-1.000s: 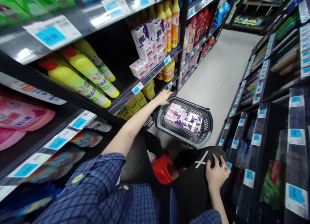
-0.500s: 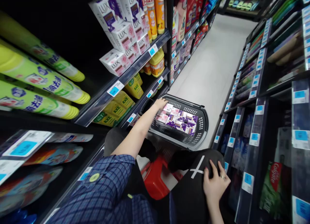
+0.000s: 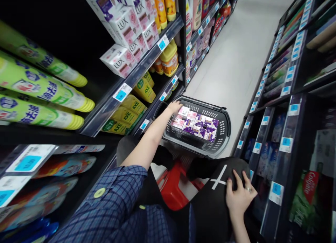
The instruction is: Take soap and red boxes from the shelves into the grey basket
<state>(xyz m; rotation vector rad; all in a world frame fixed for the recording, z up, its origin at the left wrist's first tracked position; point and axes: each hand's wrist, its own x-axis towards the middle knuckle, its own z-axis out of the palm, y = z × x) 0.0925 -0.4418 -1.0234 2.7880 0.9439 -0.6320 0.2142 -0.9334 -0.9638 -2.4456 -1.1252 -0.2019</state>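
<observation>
A black shopping basket [image 3: 225, 125] sits on the floor just in front of my knees. Inside it, boxes of Lux soap lie packed side by side, pink-and-white boxes [image 3: 177, 122] at the left and purple-and-white boxes [image 3: 199, 131] at the right. My left hand [image 3: 175, 107] is closed over the basket's left end, its fingers bent inward close to the pink boxes. The fingertips are hard to make out. Resting on my right knee, my right hand [image 3: 240, 197] holds nothing, and its fingers are spread.
Left shelves hold stacked Lux boxes [image 3: 122, 61], yellow AXE packs [image 3: 127, 115] and green bottles [image 3: 44, 89]. The right shelf [image 3: 286, 141] stands close beside my right knee. Between my legs is a red plastic object [image 3: 174, 192]. Pale aisle floor [image 3: 231, 57] stretches beyond the basket.
The view has shifted a little, so the upper left shelf goods appear higher and the basket slightly farther right. Both hands keep their places on the basket and the knee.
</observation>
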